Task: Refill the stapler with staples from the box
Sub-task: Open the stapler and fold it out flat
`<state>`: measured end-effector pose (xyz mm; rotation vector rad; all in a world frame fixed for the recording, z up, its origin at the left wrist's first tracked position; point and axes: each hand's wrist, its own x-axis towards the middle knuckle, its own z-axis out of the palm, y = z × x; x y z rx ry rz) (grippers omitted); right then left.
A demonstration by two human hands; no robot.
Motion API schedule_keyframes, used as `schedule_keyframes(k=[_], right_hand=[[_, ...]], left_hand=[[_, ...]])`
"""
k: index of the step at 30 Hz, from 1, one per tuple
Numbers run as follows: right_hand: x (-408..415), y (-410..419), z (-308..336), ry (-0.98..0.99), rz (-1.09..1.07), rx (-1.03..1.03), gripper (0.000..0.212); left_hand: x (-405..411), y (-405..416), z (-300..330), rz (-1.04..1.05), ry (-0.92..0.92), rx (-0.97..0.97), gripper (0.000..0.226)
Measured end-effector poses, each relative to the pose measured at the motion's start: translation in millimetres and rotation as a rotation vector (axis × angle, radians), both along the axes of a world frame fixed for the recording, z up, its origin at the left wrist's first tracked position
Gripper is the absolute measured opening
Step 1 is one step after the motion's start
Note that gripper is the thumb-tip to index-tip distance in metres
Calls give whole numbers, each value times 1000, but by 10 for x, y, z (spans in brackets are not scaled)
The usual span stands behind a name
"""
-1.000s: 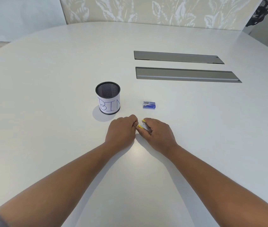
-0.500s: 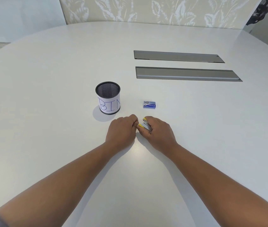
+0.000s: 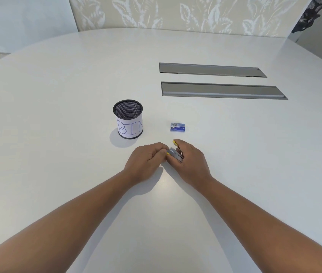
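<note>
A small yellow and silver stapler [image 3: 174,153] rests low over the white table [image 3: 57,95], gripped in my right hand [image 3: 191,160]. Its metal rails show, and a yellow tip pokes out past my fingers. My left hand [image 3: 146,160] has its fingertips pinched at the stapler's near yellow end. The blue staple box [image 3: 178,127] lies closed on the table a short way beyond both hands, touched by neither.
A black mesh cup [image 3: 128,119] with a paper label reading BIN stands left of the box. Two long grey cable hatches [image 3: 223,90] are set into the table farther back. A patterned chair back stands beyond the far edge.
The stapler has opened further in my right hand, showing more of the silver rails. Both hands stay in the same spot on the table.
</note>
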<state>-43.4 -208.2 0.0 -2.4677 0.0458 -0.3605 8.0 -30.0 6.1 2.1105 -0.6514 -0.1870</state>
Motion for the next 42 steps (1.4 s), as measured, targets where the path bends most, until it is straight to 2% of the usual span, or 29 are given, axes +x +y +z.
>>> schedule_keyframes(k=[4, 7, 12, 16, 22, 27, 31, 35, 39, 42], right_hand=[[-22, -5, -8, -21, 25, -75, 44], [-21, -11, -7, -13, 49, -81, 38], [-16, -13, 10, -1, 60, -35, 44], [-24, -1, 83, 62, 76, 301, 44], [-12, -6, 165, 160, 113, 871, 28], [-7, -49, 211, 194, 96, 1018, 29], [6, -50, 219, 205, 68, 1056, 23], [2, -45, 203, 200, 91, 1000, 15], [-30, -58, 219, 242, 207, 971, 29], [-56, -51, 202, 238, 228, 853, 36]], left_hand=[[3, 1, -10, 1, -27, 47, 34], [15, 3, -2, -11, -16, 61, 29], [10, 2, 10, -9, 34, 35, 25], [22, 12, 23, 5, 169, -157, 23], [61, -17, 112, 58, 391, -371, 17], [17, -81, 212, 106, 513, -485, 18], [32, -83, 219, 126, 532, -542, 15], [47, -68, 191, 163, 512, -589, 13], [25, -103, 162, 234, 471, -612, 24], [-21, -188, 147, 251, 444, -646, 23]])
